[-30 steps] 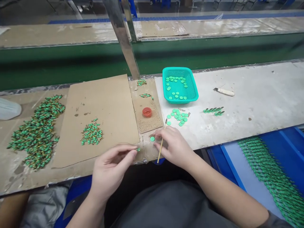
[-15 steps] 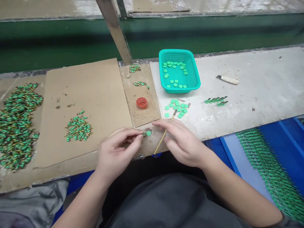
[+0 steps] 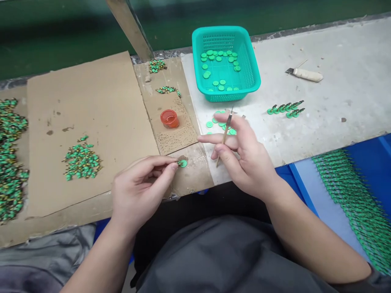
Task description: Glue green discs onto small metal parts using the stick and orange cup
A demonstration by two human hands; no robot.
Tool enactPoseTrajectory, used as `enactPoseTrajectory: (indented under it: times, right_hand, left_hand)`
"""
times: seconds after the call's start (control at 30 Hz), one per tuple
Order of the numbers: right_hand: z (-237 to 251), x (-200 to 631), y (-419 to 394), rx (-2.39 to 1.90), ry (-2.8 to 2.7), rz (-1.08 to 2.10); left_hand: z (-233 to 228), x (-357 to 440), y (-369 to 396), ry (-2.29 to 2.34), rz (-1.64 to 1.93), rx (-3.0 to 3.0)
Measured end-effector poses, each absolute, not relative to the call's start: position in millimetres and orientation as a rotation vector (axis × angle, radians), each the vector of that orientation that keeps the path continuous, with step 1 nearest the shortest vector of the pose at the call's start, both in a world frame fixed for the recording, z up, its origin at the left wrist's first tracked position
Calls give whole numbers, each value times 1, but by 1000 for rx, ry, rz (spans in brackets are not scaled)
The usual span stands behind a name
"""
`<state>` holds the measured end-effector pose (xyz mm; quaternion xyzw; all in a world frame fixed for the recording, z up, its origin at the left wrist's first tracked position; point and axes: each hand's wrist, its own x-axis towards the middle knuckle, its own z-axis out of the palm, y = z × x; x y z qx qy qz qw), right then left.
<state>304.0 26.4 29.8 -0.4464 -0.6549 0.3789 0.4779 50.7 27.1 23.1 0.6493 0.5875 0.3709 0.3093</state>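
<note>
My left hand (image 3: 140,191) pinches a small green part fitted with a green disc (image 3: 183,163) at the bench's front edge. My right hand (image 3: 241,156) is lifted just right of it and holds a thin wooden stick (image 3: 224,136) between the fingers, index finger pointing left. Several loose green discs (image 3: 214,121) lie on the bench behind my right hand. A small red cap (image 3: 169,118) sits on a strip of cardboard beyond my left hand.
A teal basket (image 3: 249,71) with several green discs stands at the back. A small pile of green parts (image 3: 81,160) lies on cardboard (image 3: 91,101); a larger heap (image 3: 10,158) far left. Assembled parts (image 3: 285,109), a knife (image 3: 305,74) and strung green parts (image 3: 354,195) are to the right.
My right hand rose from the bench and turned the stick upright. The green disc now sits at my left fingertips. The view tilted downward.
</note>
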Motion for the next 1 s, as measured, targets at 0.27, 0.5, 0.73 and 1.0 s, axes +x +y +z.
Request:
enactPoseTrajectory:
  times: [0.27, 0.5, 0.73, 1.0]
  right_hand:
    - [29, 307, 28, -1078, -1643, 885]
    - [30, 311, 26, -1111, -1688, 815]
    - [39, 321, 20, -1108, -1865, 652]
    - [56, 321, 18, -1111, -1961, 722]
  left_hand:
    - [21, 51, 29, 1559, 967, 1773]
    - [19, 49, 29, 1516, 964, 1865]
    - [19, 49, 28, 1467, 972, 2039]
    - [18, 47, 30, 1408, 1025, 2153]
